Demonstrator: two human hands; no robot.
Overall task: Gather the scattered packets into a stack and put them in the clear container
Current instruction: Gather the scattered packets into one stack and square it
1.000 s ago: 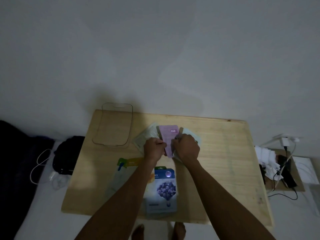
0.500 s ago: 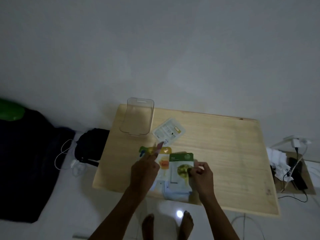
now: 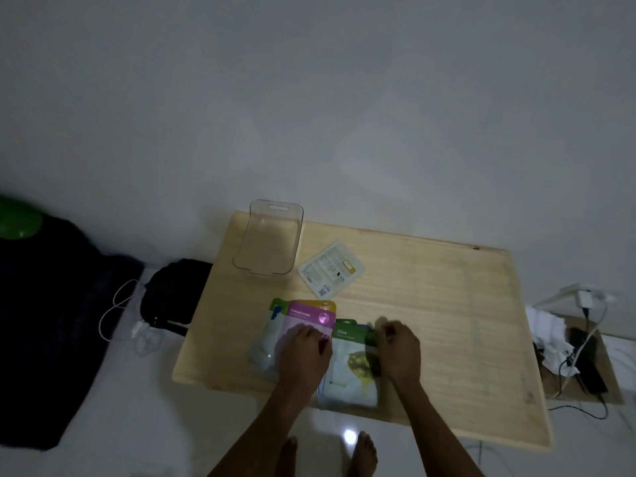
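On the wooden table (image 3: 430, 304) several flat packets lie near the front edge. A pink pomegranate packet (image 3: 309, 316) tops a small pile with a yellow and a blue-green packet under it; my left hand (image 3: 304, 352) presses on it. Beside it to the right lies a green olive packet (image 3: 351, 366) on another packet; my right hand (image 3: 399, 349) pinches its upper right edge. A white packet (image 3: 332, 268), back side up, lies alone farther back. The clear container (image 3: 270, 241) stands empty at the table's far left corner.
A black bag (image 3: 175, 290) and white cables (image 3: 117, 311) lie on the floor left of the table. A dark cloth heap (image 3: 44, 321) fills the far left. Chargers, cables and white cloth (image 3: 571, 335) sit on a low board at the right. My bare feet (image 3: 327, 449) show below the table.
The view has shifted. The pink packet now lies on the left pile under my left hand. My right hand has moved to the olive packet's upper right edge.
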